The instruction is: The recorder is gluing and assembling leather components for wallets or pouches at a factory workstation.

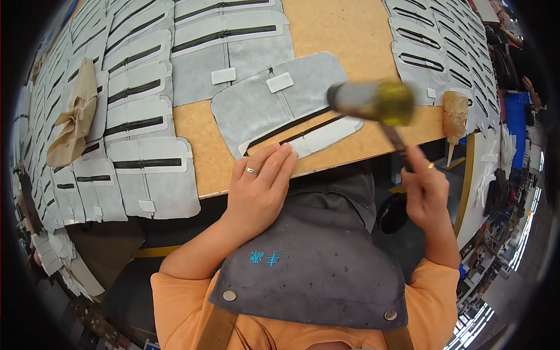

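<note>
My right hand (429,189) is wrapped round the handle of a mallet (364,100). Its head, blurred by motion, is dark at one end and yellowish at the other, and hangs over the right part of a grey panel (245,108). That panel lies slantwise near the table's front edge, with a long slot edged in black and a small white tag (280,83). My left hand (259,189) lies on the panel's near edge beside the slot, its fingers stretched out and pressing down. A ring shows on each hand.
Rows of similar grey panels (157,192) overlap on the left, and more (417,64) lie at the right. Crumpled tan cloth (79,119) rests on the left rows. A glue bottle (455,116), nozzle down, is at the right edge of the wooden table (350,29).
</note>
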### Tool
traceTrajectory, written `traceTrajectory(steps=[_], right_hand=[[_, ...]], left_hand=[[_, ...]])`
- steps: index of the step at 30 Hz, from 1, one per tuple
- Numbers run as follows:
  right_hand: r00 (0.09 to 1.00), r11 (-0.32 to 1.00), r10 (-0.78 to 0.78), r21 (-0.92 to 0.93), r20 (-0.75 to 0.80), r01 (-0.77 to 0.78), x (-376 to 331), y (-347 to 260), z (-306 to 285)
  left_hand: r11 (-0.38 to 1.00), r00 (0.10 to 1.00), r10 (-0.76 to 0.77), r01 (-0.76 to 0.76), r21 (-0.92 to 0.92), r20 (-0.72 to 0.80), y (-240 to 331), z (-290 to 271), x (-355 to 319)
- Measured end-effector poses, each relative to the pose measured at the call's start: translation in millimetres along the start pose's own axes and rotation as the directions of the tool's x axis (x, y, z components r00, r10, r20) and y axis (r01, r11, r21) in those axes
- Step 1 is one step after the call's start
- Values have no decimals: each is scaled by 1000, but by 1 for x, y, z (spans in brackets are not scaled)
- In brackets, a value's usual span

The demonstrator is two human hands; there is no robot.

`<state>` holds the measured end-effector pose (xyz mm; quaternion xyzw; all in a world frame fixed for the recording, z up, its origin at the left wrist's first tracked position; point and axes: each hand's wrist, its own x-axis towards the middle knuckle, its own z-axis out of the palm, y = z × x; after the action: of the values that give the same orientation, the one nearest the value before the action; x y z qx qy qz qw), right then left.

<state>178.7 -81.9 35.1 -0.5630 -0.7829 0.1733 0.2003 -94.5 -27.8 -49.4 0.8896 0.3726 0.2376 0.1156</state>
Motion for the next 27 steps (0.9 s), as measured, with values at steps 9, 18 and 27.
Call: traceTrajectory(steps=[9, 18, 27], right_hand=[[994, 999, 49, 15, 101, -50, 6, 0, 12], [974, 973, 174, 129, 142, -193, -13, 3, 22], [915, 991, 34, -102, -403, -82, 85, 31, 37]], left_hand=[[999, 999, -34, 34, -19, -4, 5, 1, -2], [1000, 1000, 7, -7, -27, -15, -1, 2, 1], [1000, 992, -7, 7, -2, 127, -13, -25, -1]])
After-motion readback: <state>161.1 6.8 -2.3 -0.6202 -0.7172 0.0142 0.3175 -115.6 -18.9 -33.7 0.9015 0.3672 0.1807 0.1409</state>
